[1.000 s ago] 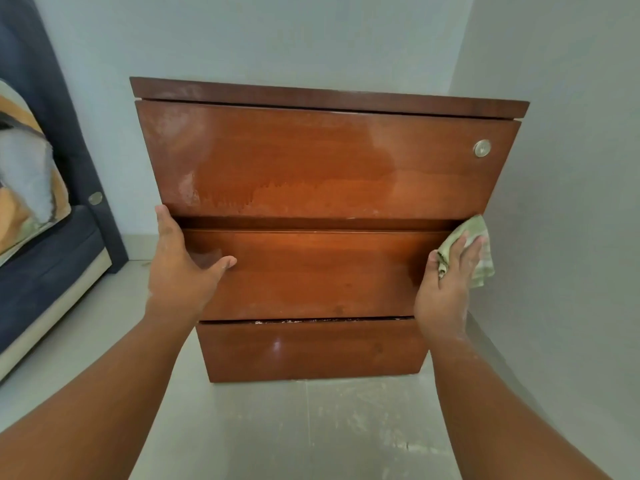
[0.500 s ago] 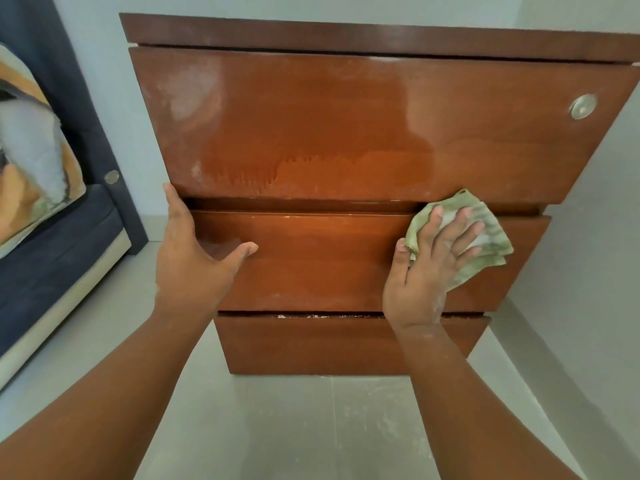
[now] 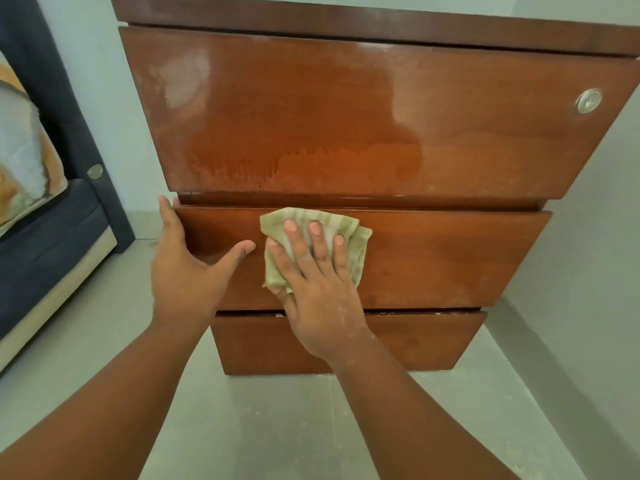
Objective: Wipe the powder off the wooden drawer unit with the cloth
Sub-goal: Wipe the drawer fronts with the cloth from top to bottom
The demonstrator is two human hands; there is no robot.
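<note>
A glossy brown wooden drawer unit (image 3: 433,140) with three drawer fronts fills the view. White powder hazes the upper left and lower edge of its top drawer. My right hand (image 3: 311,289) presses a pale green cloth (image 3: 353,237) flat against the left half of the middle drawer, fingers spread over it. My left hand (image 3: 187,271) rests open on the middle drawer's left edge, thumb pointing toward the cloth.
A round metal lock (image 3: 588,101) sits at the top drawer's right. A dark blue sofa (image 3: 45,244) with a patterned cushion (image 3: 24,168) stands to the left. Grey walls close in behind and on the right. Powder flecks the grey floor (image 3: 311,427).
My right hand has swept the cloth leftward along the middle drawer, from its right edge to beside my left hand. The view has moved closer to the unit.
</note>
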